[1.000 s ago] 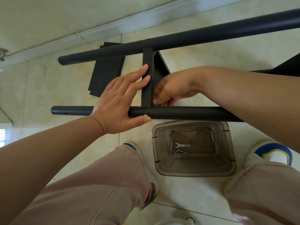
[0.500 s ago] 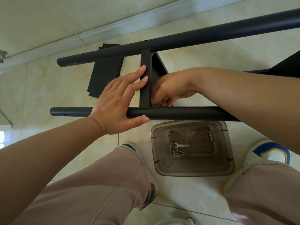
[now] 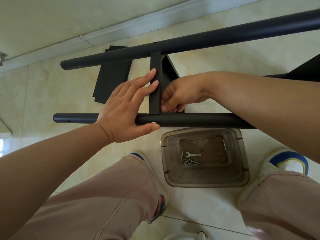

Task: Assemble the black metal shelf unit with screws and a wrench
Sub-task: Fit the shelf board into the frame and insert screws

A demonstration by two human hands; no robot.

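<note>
Two long black tubes lie across the floor, a far tube [image 3: 190, 42] and a near tube [image 3: 199, 120]. A black shelf panel [image 3: 154, 94] spans between them on edge. My left hand [image 3: 124, 108] lies with straight fingers on the panel's edge, and its thumb presses a silver screw head [image 3: 153, 122] on the near tube. My right hand [image 3: 178, 94] reaches in behind the panel at its joint with the near tube. Its fingers are curled, and whatever they pinch is hidden.
A clear plastic box [image 3: 204, 181] stands on the tiles between my feet, holding a small flat wrench [image 3: 193, 155] and several screws [image 3: 187, 162]. A loose black panel [image 3: 110, 80] lies on the floor beyond my left hand. A wall skirting runs along the far side.
Both hands stay where they were at the joint. Only the fingers of my right hand shift slightly behind the panel.
</note>
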